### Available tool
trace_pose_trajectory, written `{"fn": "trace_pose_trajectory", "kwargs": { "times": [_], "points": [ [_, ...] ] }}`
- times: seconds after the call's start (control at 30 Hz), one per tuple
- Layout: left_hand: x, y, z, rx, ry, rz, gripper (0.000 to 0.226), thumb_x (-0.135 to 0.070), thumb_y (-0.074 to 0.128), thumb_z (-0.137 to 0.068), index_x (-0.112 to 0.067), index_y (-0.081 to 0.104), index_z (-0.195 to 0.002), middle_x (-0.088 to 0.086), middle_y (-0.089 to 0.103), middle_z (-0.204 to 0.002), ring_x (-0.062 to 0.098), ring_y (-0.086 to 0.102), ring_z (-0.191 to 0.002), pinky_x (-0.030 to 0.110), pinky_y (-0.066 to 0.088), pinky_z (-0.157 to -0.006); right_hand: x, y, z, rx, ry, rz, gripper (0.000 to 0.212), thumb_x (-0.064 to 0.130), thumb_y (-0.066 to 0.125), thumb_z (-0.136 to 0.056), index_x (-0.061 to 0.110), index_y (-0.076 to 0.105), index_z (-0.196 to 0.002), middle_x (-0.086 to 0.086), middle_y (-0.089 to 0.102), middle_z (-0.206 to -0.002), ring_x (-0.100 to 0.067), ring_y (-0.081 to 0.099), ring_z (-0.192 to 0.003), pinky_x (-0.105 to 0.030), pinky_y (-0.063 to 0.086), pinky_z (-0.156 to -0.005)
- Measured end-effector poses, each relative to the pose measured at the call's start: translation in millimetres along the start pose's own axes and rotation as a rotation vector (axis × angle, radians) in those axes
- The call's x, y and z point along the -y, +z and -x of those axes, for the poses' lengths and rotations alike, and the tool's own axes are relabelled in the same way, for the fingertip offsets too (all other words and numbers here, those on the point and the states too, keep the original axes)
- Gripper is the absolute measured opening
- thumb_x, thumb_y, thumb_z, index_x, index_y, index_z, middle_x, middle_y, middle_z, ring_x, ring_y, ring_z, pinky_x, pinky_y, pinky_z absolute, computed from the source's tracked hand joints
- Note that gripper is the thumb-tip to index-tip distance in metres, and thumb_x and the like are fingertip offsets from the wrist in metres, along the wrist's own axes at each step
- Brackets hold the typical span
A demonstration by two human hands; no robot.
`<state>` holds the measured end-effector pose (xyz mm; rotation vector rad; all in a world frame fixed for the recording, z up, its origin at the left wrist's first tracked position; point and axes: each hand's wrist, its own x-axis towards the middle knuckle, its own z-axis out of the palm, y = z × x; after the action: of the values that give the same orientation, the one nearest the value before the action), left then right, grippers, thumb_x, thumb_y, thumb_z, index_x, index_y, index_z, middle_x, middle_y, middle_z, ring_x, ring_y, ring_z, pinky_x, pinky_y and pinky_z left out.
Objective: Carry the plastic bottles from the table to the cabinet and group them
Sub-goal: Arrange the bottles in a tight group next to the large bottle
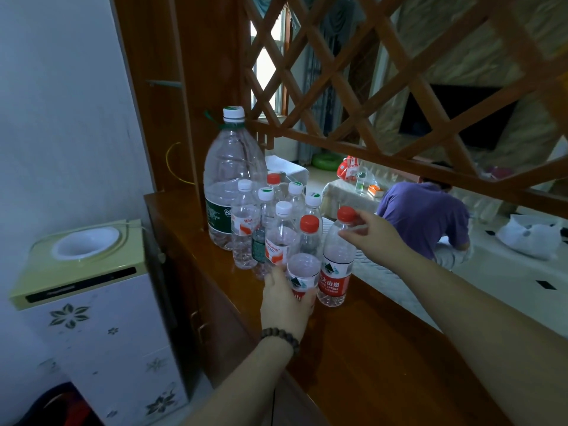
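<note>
Setting two red-capped bottles at the near edge of the cluster on the cabinet top (pixel 384 348), the left hand (pixel 285 302) wraps one bottle (pixel 302 272) while the right hand (pixel 373 233) pinches the other (pixel 336 265) at its neck, best lowered flat and upright before either grip loosens.

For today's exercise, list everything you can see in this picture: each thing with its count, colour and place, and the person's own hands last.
Large bottle: one, clear, white cap, dark green label, at the back of the group on the cabinet.
Small bottles: about nine, clear, white or red caps, clustered in front of it.
Cabinet top: one, reddish-brown wood.
Water dispenser: one, pale with flower print, left of the cabinet.
Lattice screen: one, brown wood, above the cabinet.
Other person: one, purple shirt, crouched beyond the cabinet.
Left hand: gripping a red-label bottle.
Right hand: at the neck of a red-capped bottle.
</note>
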<state>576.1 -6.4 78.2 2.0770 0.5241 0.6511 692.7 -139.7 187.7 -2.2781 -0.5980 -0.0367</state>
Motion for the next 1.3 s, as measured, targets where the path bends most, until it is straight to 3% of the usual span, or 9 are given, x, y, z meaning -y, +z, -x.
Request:
{"fn": "trace_pose_trajectory", "kwargs": {
  "times": [0.13, 0.3, 0.4, 0.5, 0.63, 0.8, 0.9, 1.03, 1.3],
  "points": [
    [5.5, -8.6, 2.8, -0.070, 0.019, -0.042, 0.092, -0.057, 0.078, -0.063, -0.019, 0.036, -0.135, -0.002, 0.042, -0.128, 0.014, 0.043, -0.121, 0.024, 0.044, -0.088, -3.4, 1.0, 2.5, 0.015, 0.008, -0.008, 0.054, 0.037, 0.066, -0.084, 0.019, 0.047, -0.132, -0.003, 0.057, -0.130, -0.019, 0.056, -0.111, -0.037, 0.046, -0.093],
    [10.1, -23.2, -3.4, -0.092, 0.101, -0.012, 0.103, -0.053, 0.077, -0.068, -0.015, 0.022, -0.147, 0.003, 0.029, -0.144, 0.018, 0.026, -0.136, 0.023, 0.029, -0.101, 2.8, -8.2, 4.5, 0.043, -0.032, 0.019, 0.062, 0.038, 0.066, -0.083, 0.017, 0.042, -0.136, -0.006, 0.048, -0.141, -0.024, 0.049, -0.125, -0.038, 0.041, -0.099],
    [8.1, -22.6, -9.0, 0.021, 0.083, -0.007, 0.120, -0.059, 0.073, -0.068, -0.021, -0.004, -0.152, 0.001, -0.005, -0.159, 0.018, -0.004, -0.146, 0.032, 0.012, -0.113, 28.4, -21.4, -8.2, -0.070, -0.168, 0.164, 0.059, 0.035, 0.065, -0.085, 0.016, 0.044, -0.137, -0.009, 0.049, -0.139, -0.025, 0.048, -0.124, -0.039, 0.041, -0.100],
    [9.1, -18.4, -19.4, 0.134, 0.008, -0.003, 0.133, -0.065, 0.073, -0.063, -0.025, -0.021, -0.148, -0.002, -0.029, -0.155, 0.018, -0.021, -0.144, 0.046, 0.009, -0.119, 62.2, -20.6, -35.4, -0.047, -0.325, 0.320, 0.045, 0.029, 0.061, -0.089, 0.019, 0.051, -0.132, -0.006, 0.051, -0.136, -0.023, 0.047, -0.123, -0.034, 0.037, -0.100],
    [18.7, -13.9, -31.0, 0.191, -0.038, 0.034, 0.134, -0.067, 0.073, -0.061, -0.027, -0.024, -0.146, -0.004, -0.033, -0.152, 0.021, -0.019, -0.144, 0.052, 0.015, -0.117, 81.1, 1.9, -66.1, 0.221, -0.276, 0.542, 0.046, 0.025, 0.062, -0.089, 0.022, 0.051, -0.133, -0.006, 0.052, -0.137, -0.022, 0.053, -0.118, -0.030, 0.041, -0.093],
    [27.7, -17.8, -33.9, 0.264, 0.021, 0.092, 0.137, -0.083, 0.062, -0.051, -0.035, -0.027, -0.143, -0.015, -0.036, -0.148, 0.015, -0.019, -0.144, 0.047, 0.013, -0.119, 72.1, 11.5, -76.8, 0.183, -0.254, 0.592, 0.037, 0.021, 0.063, -0.087, 0.026, 0.060, -0.124, -0.004, 0.057, -0.132, -0.020, 0.058, -0.104, -0.025, 0.039, -0.079],
    [34.2, -43.8, -44.9, 0.152, 0.080, 0.279, 0.117, -0.082, 0.051, -0.066, -0.032, -0.012, -0.150, -0.013, -0.021, -0.157, 0.003, -0.010, -0.144, 0.032, 0.009, -0.116, 81.6, 2.3, -79.5, 0.141, -0.279, 0.579, 0.043, 0.027, 0.062, -0.088, 0.027, 0.053, -0.130, -0.004, 0.056, -0.131, -0.020, 0.055, -0.106, -0.026, 0.035, -0.078],
    [57.0, -77.7, -97.5, -0.156, 0.020, 0.131, 0.066, -0.030, 0.058, -0.092, -0.015, 0.028, -0.148, 0.005, 0.025, -0.154, 0.016, 0.026, -0.140, 0.023, 0.023, -0.108, 128.1, 2.4, -102.6, 0.143, -0.363, 0.482, 0.039, 0.034, 0.062, -0.088, 0.027, 0.056, -0.127, -0.002, 0.058, -0.128, -0.019, 0.057, -0.108, -0.029, 0.043, -0.084],
    [93.6, -69.5, -163.8, 0.092, -0.104, 0.085, 0.048, -0.020, 0.070, -0.084, -0.016, 0.055, -0.130, -0.001, 0.058, -0.128, 0.012, 0.054, -0.112, 0.025, 0.046, -0.094, 172.3, 82.5, -156.8, 0.427, -0.327, 0.599, 0.039, 0.033, 0.065, -0.086, 0.021, 0.060, -0.123, -0.005, 0.064, -0.114, -0.019, 0.059, -0.099, -0.026, 0.041, -0.079]
  ]
}}
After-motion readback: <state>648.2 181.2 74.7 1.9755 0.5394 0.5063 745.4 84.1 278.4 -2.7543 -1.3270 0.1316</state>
